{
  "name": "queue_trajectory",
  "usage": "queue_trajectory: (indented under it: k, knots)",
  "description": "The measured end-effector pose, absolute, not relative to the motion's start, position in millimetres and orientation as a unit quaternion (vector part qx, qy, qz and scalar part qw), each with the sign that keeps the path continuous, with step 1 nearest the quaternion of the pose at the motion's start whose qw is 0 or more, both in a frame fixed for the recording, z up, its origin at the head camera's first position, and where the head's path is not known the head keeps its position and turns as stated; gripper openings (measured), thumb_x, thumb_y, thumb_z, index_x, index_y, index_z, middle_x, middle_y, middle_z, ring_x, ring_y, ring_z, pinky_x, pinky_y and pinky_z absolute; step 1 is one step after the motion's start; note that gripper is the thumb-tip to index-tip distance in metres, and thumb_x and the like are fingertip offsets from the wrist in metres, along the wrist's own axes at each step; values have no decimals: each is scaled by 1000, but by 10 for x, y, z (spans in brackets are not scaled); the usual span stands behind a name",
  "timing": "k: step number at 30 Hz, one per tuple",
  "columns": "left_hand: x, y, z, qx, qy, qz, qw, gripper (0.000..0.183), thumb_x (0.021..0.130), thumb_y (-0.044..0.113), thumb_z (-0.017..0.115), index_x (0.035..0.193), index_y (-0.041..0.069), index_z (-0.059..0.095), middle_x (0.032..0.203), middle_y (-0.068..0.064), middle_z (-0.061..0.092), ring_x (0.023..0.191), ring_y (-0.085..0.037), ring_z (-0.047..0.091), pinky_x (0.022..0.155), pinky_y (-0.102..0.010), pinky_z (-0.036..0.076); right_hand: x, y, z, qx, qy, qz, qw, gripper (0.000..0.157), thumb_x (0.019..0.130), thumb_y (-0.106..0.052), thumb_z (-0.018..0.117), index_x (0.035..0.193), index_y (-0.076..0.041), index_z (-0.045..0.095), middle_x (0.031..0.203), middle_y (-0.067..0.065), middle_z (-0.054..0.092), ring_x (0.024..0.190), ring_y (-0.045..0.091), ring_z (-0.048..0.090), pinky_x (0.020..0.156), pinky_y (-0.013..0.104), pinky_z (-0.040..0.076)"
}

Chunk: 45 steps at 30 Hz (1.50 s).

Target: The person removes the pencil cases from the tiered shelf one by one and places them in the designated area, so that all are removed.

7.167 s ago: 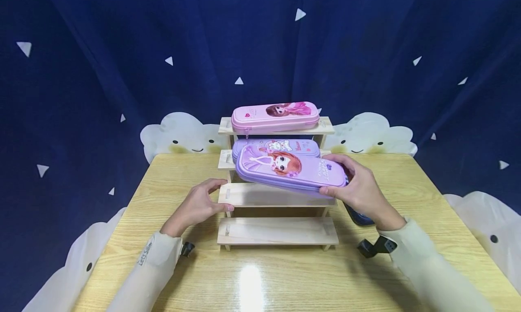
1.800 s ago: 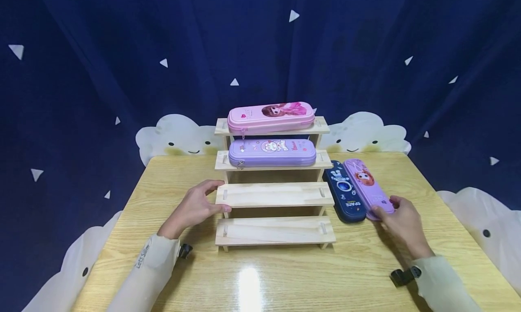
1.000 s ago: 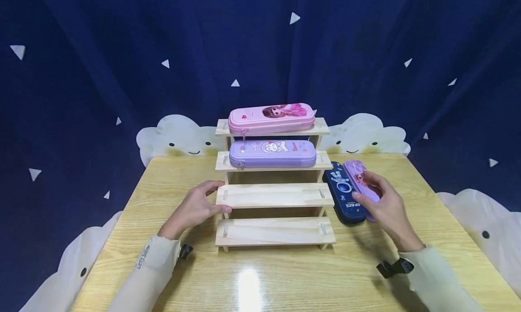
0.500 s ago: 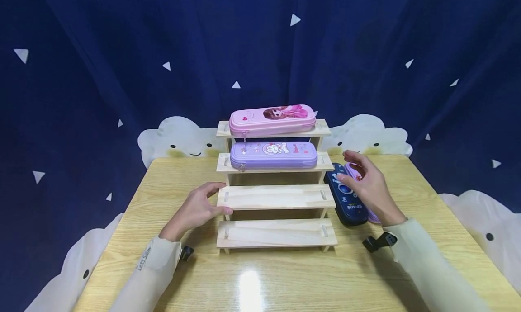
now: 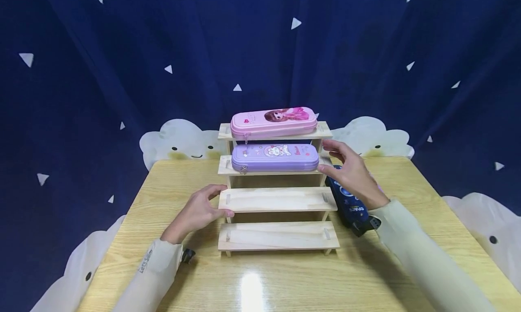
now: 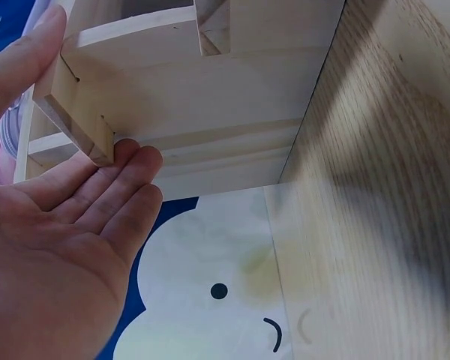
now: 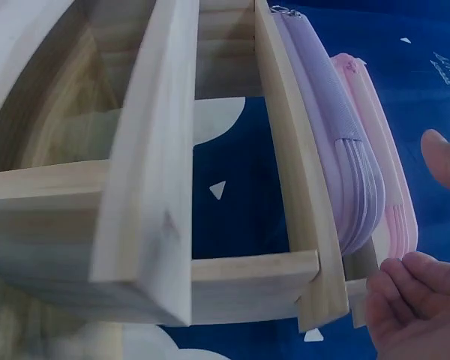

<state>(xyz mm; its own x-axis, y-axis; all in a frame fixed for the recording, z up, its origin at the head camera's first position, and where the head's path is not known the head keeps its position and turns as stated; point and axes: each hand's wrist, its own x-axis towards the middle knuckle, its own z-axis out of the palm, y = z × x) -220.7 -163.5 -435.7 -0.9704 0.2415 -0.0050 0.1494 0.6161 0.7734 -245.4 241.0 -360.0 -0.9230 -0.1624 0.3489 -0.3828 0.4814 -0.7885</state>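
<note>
1. At the left end of the wooden rack point(image 5: 278, 236), the left hand point(image 5: 197, 215) grips the third board down point(image 5: 277, 199), thumb at its front edge.
2. The lilac pencil case point(image 5: 260, 160) lies flat on the second board down point(image 5: 225, 163). The right hand point(image 5: 354, 174) is at its right end, thumb and fingers spread apart; contact cannot be confirmed.
3. Risk: taken by one end only, the case could swing and slip; cause, an off-centre hold.
4. Risk: the pink pencil case point(image 5: 256, 122) sits askew on the top board point(image 5: 324, 130); raised fingers could knock it.
5. Risk: the black wrist device point(image 5: 368, 226) overlaps the navy pencil case point(image 5: 351, 208) in the head view, clearance undetermined; a low wrist could drag it.
6. Risk: the rack appears light; a slackened left grip could let it slide.
</note>
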Motion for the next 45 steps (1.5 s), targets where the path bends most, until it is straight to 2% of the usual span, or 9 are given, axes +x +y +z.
queue_trajectory:
  k: [5, 11, 18, 30, 39, 45]
  knots:
    - [-2185, -1632, -4378, 102, 894, 432, 59, 85, 71, 41, 92, 143, 16, 55, 153, -12, 52, 143, -41, 47, 119, -55, 40, -2540, 2335, -3572, 173, -846, 492, 109, 67, 87, -16, 79, 146, -4, 49, 149, 15, 53, 139, 31, 49, 123, 49, 36]
    - [-2170, -1627, -4415, 108, 896, 428, 54, 89, 68, 50, 91, 142, 15, 56, 152, -11, 54, 141, -41, 49, 118, -55, 41, -2585, 2288, -3552, 167, -856, 482, 88, 66, 87, -16, 80, 145, -5, 50, 147, 16, 53, 139, 33, 49, 123, 52, 35]
    - [-2185, -1634, -4408, 110, 898, 422, 52, 91, 68, 52, 90, 143, 15, 55, 152, -13, 53, 141, -42, 49, 118, -56, 41, -2649, 2249, -3532, 180, -866, 462, 64, 67, 87, -14, 79, 146, -4, 48, 149, 18, 52, 142, 36, 48, 123, 52, 36]
    - [-2190, -1624, -4387, 108, 898, 422, 56, 93, 66, 54, 91, 143, 17, 56, 152, -11, 53, 142, -40, 49, 118, -55, 41, -2710, 2172, -3513, 185, -890, 416, 38, 68, 87, -27, 81, 146, -12, 51, 154, 12, 49, 147, 33, 43, 125, 53, 32]
    - [-2182, -1622, -4388, 116, 901, 415, 47, 89, 69, 52, 90, 142, 14, 56, 149, -12, 56, 138, -42, 53, 115, -55, 44, -2720, 2158, -3484, 197, -894, 400, 42, 68, 83, -23, 84, 144, -14, 55, 153, 9, 52, 139, 30, 50, 120, 52, 39]
    - [-2191, -1632, -4356, 115, 903, 412, 45, 85, 73, 45, 90, 144, 14, 54, 152, -14, 53, 140, -42, 51, 116, -57, 43, -2779, 2118, -3459, 198, -901, 384, 38, 71, 80, -27, 86, 144, -20, 56, 153, 6, 52, 139, 29, 49, 121, 54, 36]
